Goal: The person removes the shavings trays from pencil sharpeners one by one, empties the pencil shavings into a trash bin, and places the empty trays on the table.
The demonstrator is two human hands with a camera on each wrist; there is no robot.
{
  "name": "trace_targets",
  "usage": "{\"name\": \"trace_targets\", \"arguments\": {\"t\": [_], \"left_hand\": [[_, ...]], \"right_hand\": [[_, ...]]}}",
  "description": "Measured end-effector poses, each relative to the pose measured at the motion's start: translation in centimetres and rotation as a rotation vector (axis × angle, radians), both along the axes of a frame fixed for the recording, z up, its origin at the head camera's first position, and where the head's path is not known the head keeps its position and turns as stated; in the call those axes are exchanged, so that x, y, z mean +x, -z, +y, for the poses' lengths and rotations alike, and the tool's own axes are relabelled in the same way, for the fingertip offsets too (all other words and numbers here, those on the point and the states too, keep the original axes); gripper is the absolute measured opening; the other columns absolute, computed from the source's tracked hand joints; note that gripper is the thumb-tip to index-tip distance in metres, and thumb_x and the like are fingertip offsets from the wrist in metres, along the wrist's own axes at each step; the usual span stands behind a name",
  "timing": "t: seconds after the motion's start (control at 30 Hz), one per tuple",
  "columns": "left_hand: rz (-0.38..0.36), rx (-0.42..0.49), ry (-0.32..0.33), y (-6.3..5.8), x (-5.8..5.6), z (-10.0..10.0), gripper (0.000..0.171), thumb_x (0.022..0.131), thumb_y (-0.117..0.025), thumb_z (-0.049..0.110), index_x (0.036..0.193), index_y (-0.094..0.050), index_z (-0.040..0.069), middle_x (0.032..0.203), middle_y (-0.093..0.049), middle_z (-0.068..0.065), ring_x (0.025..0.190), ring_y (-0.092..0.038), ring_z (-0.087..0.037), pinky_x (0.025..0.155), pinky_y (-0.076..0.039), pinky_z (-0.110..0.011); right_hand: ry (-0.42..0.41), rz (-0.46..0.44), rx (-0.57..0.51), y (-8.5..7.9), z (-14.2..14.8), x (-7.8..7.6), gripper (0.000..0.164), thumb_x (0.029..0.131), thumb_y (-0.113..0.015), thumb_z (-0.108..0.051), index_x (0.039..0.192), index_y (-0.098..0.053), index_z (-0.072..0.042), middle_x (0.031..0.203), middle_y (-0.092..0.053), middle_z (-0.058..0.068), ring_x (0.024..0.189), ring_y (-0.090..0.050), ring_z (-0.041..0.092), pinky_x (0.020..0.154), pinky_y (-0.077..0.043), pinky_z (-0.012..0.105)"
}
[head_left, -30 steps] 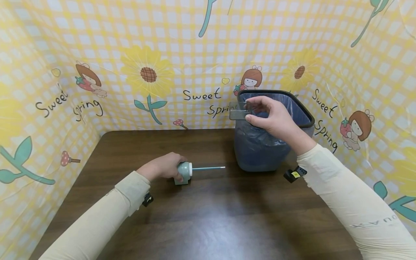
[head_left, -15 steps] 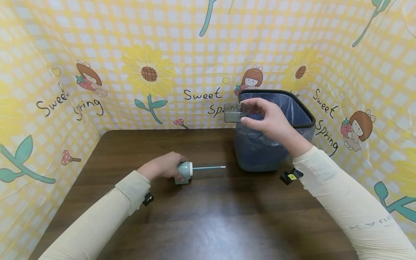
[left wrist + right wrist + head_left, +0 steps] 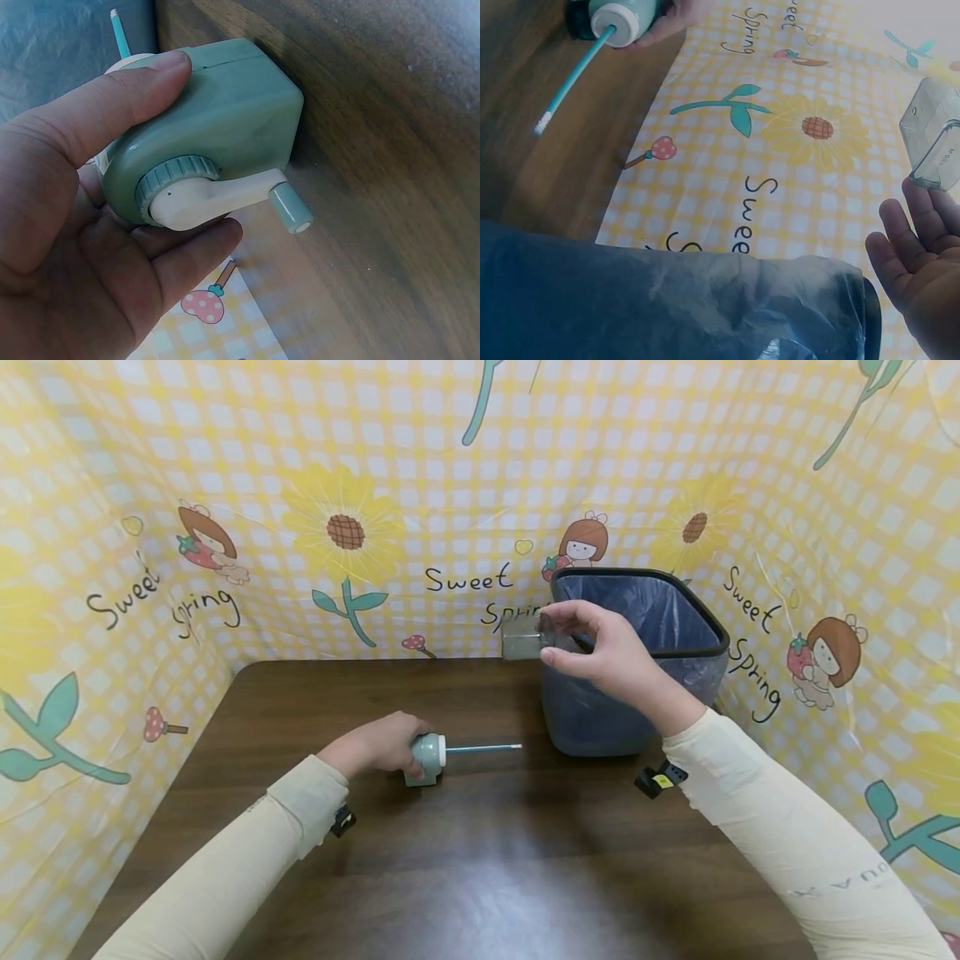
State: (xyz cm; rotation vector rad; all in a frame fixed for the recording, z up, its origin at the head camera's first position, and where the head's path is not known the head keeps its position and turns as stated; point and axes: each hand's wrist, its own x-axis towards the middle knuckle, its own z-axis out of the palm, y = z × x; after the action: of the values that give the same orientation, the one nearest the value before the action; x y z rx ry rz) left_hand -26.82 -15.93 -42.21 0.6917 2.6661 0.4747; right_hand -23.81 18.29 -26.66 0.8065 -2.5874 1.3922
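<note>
My left hand (image 3: pixel 378 743) grips a green crank pencil sharpener (image 3: pixel 425 758) on the brown table, thumb on one side and fingers round the other. Its white crank arm (image 3: pixel 225 201) with a green knob shows in the left wrist view. A blue pencil (image 3: pixel 483 748) sticks out of the white front, pointing right toward the bin. Above the table, at the bin's near left rim, my right hand (image 3: pixel 622 656) pinches a see-through grey shavings box (image 3: pixel 519 639) between thumb and fingers. In the right wrist view the box (image 3: pixel 930 131) looks see-through, without visible shavings.
A dark-rimmed trash bin (image 3: pixel 600 718) lined with a clear bag stands at the back right of the table (image 3: pixel 465 860). Yellow checked cloth (image 3: pixel 450 510) with flowers hangs behind and on both sides.
My right hand has moved left and a little down with the shavings box, from over the bin's opening toward its left rim. The left hand and sharpener have stayed in place.
</note>
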Motion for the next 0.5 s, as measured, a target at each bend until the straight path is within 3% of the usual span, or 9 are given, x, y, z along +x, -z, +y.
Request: {"name": "trace_targets", "arguments": {"t": [0.5], "left_hand": [[-0.021, 0.009, -0.018, -0.3, 0.2, 0.1, 0.067, 0.079, -0.090, 0.021, 0.137, -0.061, 0.005, 0.122, -0.067, -0.008, 0.099, -0.063, -0.021, 0.084, -0.056, -0.039]], "right_hand": [[-0.045, -0.006, -0.026, 1.8, -1.2, 0.2, 0.051, 0.091, -0.078, -0.022, 0.137, -0.061, -0.010, 0.132, -0.064, 0.005, 0.117, -0.058, 0.023, 0.105, -0.045, 0.054]]}}
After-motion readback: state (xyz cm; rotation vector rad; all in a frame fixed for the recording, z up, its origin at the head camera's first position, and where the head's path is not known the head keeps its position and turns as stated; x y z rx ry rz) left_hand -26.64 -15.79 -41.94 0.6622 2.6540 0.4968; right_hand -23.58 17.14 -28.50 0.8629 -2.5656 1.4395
